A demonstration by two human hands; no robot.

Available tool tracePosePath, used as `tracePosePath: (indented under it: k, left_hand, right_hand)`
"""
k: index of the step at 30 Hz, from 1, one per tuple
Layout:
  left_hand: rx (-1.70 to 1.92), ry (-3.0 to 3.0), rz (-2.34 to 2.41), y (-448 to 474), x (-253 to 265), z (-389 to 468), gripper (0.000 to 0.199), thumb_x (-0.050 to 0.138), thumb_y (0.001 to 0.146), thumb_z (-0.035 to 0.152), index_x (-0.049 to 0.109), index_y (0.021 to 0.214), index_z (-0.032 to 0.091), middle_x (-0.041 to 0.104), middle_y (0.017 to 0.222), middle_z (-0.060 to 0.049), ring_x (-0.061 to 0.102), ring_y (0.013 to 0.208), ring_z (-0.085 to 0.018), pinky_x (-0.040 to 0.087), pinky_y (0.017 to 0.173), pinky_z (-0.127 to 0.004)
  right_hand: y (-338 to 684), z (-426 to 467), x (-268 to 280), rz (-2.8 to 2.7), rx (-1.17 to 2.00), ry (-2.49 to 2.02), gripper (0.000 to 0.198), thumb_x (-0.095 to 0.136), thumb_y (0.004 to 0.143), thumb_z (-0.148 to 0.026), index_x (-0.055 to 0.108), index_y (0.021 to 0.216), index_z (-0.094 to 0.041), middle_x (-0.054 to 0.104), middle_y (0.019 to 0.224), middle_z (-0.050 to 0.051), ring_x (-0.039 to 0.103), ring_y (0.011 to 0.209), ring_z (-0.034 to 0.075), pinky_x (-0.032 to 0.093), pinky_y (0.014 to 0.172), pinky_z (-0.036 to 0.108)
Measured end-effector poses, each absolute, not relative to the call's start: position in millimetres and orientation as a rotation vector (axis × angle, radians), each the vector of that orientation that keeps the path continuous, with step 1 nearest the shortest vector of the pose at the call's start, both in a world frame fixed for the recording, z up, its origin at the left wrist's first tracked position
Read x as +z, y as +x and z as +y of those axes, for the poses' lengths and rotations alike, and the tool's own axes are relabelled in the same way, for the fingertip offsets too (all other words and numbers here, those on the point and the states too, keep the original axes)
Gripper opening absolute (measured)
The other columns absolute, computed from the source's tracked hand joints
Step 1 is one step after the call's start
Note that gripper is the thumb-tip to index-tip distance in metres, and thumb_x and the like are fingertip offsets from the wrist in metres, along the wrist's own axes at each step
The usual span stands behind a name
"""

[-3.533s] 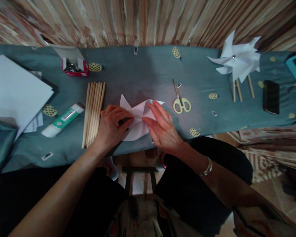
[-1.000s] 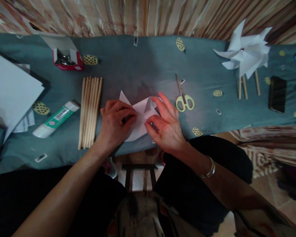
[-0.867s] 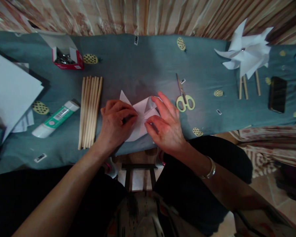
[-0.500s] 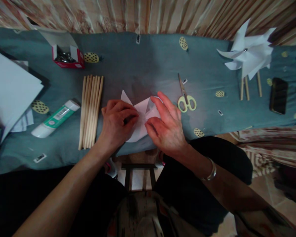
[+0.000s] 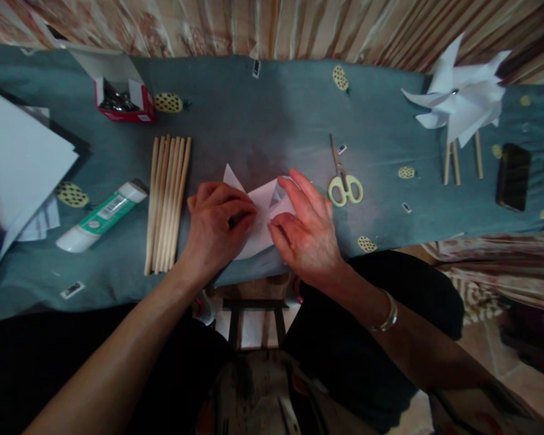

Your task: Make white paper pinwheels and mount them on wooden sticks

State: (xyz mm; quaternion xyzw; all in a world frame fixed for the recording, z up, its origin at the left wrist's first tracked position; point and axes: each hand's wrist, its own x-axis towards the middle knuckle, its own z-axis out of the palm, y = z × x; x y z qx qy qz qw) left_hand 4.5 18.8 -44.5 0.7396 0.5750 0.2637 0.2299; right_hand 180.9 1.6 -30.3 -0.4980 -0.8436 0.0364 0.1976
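Observation:
Between my hands, at the near edge of the table, lies a folded piece of white paper (image 5: 257, 240) with one pointed corner sticking up at its far left. My left hand (image 5: 220, 220) pinches the paper's left part between thumb and fingertips. On the right part, my right hand (image 5: 306, 226) presses thumb and index finger to the paper, its other fingers bent above. Both hands cover much of the sheet. Just right of my right hand rest scissors (image 5: 345, 191) with pale yellow handles. Left of my left hand is a row of several wooden sticks (image 5: 167, 205).
A glue stick (image 5: 102, 216) and stacked white sheets (image 5: 18, 157) lie at left. Behind them stands an open red box (image 5: 124, 107) of small metal pieces. At far right are white paper pinwheels (image 5: 465, 90) on sticks and a dark phone (image 5: 513, 176). A pleated curtain (image 5: 236, 27) borders the back.
My hands and the paper hold almost the same position. The view has shifted very slightly; otherwise nothing has visibly moved.

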Motion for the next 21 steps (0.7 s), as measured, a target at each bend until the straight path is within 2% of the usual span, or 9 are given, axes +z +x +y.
tracePosePath:
  k: [4,21]
  left_hand:
    - [0.714,2.027,1.585,4.8,-43.3,18.8,0.013,0.061,0.082,0.026,0.073,0.079,0.029,0.071,0.093,-0.002,0.056,0.103,-0.029,0.042,0.089,-0.05]
    - [0.709,2.019,1.594,5.6,-40.9,18.4,0.013,0.06,0.083,0.026,0.073,0.081,0.028,0.071,0.093,-0.003,0.056,0.102,-0.029,0.042,0.088,-0.049]
  right_hand:
    - [180.0,1.5,-28.8,-2.352,0.157,-1.409,0.025,0.05,0.089,-0.019,0.069,0.073,-0.023,0.055,0.139,0.005,0.04,0.137,0.031,0.041,0.103,0.052]
    - [182.6,4.4,-30.7,-2.347,0.122,-1.436,0.02,0.057,0.088,-0.026,0.069,0.072,-0.02,0.057,0.137,0.009,0.044,0.135,0.031,0.042,0.105,0.049]
